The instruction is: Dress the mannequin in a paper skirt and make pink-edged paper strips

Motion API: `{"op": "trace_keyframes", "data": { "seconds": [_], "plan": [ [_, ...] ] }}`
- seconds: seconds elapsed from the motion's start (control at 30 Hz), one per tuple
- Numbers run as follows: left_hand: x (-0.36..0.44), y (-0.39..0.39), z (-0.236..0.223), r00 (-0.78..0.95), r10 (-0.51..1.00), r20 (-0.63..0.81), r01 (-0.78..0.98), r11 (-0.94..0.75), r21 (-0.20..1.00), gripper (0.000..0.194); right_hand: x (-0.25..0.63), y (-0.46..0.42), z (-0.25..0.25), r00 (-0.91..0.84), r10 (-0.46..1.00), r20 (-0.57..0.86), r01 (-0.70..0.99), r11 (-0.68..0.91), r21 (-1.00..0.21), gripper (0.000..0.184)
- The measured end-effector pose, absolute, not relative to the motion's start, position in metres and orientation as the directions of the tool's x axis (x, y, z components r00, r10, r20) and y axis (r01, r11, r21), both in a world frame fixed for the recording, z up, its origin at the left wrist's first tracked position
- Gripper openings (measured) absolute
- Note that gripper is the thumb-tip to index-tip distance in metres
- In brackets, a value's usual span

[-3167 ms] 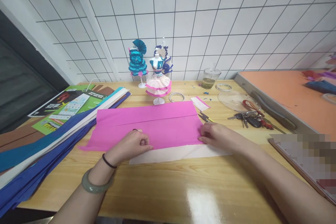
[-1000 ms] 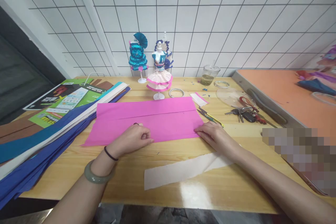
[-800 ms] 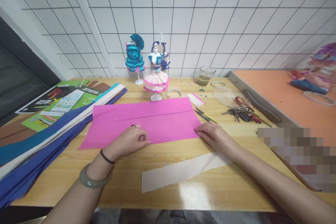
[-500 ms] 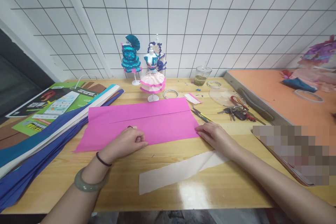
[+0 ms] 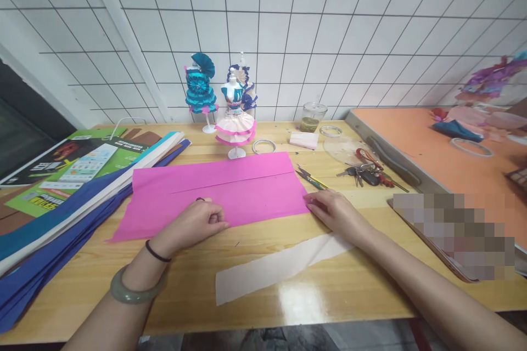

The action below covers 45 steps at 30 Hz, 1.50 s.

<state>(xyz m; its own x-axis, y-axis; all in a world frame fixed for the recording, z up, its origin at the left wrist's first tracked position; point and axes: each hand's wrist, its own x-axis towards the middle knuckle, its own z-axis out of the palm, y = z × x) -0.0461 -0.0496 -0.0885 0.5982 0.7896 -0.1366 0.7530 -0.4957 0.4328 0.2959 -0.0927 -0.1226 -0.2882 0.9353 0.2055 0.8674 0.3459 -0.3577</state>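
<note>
A wide sheet of pink crepe paper (image 5: 247,192) lies on the wooden table, a straight fold or overlap line running across it. My left hand (image 5: 201,222) rests on its near part, fingers curled and thumb and forefinger pressed at the front edge. At the sheet's near right corner, my right hand (image 5: 335,211) pinches the paper between thumb and fingers. Below the sheet lies a long pale strip of crepe paper (image 5: 267,274), its right end under my right wrist. Scissors (image 5: 312,180) lie just beyond my right hand, their handles partly hidden.
Dressed miniature mannequins (image 5: 235,115) stand at the back. Tape rolls (image 5: 264,146), a small pale paper piece (image 5: 303,140), a glass cup (image 5: 313,118) and keys (image 5: 366,174) lie around. Blue crepe strips (image 5: 82,230) and leaflets (image 5: 66,167) fill the left; an orange board (image 5: 415,142) stands right.
The pale strip has come out from under the pink sheet and lies nearer me. The small paper piece at the back has flipped and shifted away. Both hands stay nearly still lately.
</note>
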Motion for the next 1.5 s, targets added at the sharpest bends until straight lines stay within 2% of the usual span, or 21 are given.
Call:
{"op": "trace_keyframes", "data": {
  "seconds": [0.13,0.23,0.4,0.53,0.9,1.07,1.17,1.23,1.3,1.43,1.5],
  "plan": [
    [-0.046,-0.049,-0.09,0.6,0.788,-0.137,0.751,-0.497,0.434,0.028,0.296,-0.094,-0.123,-0.27,0.941,0.205,0.884,0.327,-0.335,0.022],
    [-0.047,-0.049,-0.091,0.604,0.787,-0.13,0.747,-0.501,0.437,0.029,0.295,-0.097,-0.121,-0.296,0.926,0.235,0.9,0.353,-0.255,0.023],
    [-0.048,-0.049,-0.091,0.606,0.785,-0.126,0.741,-0.501,0.447,0.029,0.289,-0.099,-0.118,-0.536,0.806,0.25,0.818,0.57,-0.082,0.028],
    [-0.048,-0.049,-0.091,0.602,0.788,-0.126,0.74,-0.491,0.46,0.028,0.285,-0.101,-0.114,-0.644,0.726,0.242,0.735,0.675,-0.068,0.03],
    [-0.049,-0.049,-0.093,0.607,0.789,-0.094,0.728,-0.504,0.465,0.028,0.266,-0.113,-0.108,-0.627,0.756,0.189,0.758,0.648,-0.074,0.026],
    [-0.049,-0.049,-0.092,0.613,0.784,-0.1,0.729,-0.512,0.453,0.028,0.258,-0.113,-0.106,-0.605,0.779,0.165,0.79,0.613,0.003,0.023],
    [-0.049,-0.049,-0.092,0.614,0.782,-0.101,0.729,-0.514,0.453,0.029,0.265,-0.113,-0.102,-0.533,0.822,0.201,0.842,0.539,0.03,0.023],
    [-0.048,-0.049,-0.092,0.614,0.783,-0.099,0.729,-0.514,0.452,0.029,0.275,-0.11,-0.101,-0.459,0.854,0.245,0.878,0.478,-0.021,0.024],
    [-0.048,-0.049,-0.092,0.614,0.783,-0.099,0.729,-0.515,0.45,0.029,0.287,-0.107,-0.103,-0.396,0.878,0.267,0.889,0.439,-0.126,0.025],
    [-0.049,-0.049,-0.093,0.615,0.783,-0.091,0.727,-0.518,0.451,0.029,0.299,-0.102,-0.109,-0.285,0.937,0.202,0.849,0.345,-0.4,0.027],
    [-0.049,-0.049,-0.093,0.614,0.784,-0.09,0.727,-0.518,0.45,0.028,0.297,-0.1,-0.112,-0.225,0.959,0.171,0.821,0.281,-0.498,0.029]
  ]
}}
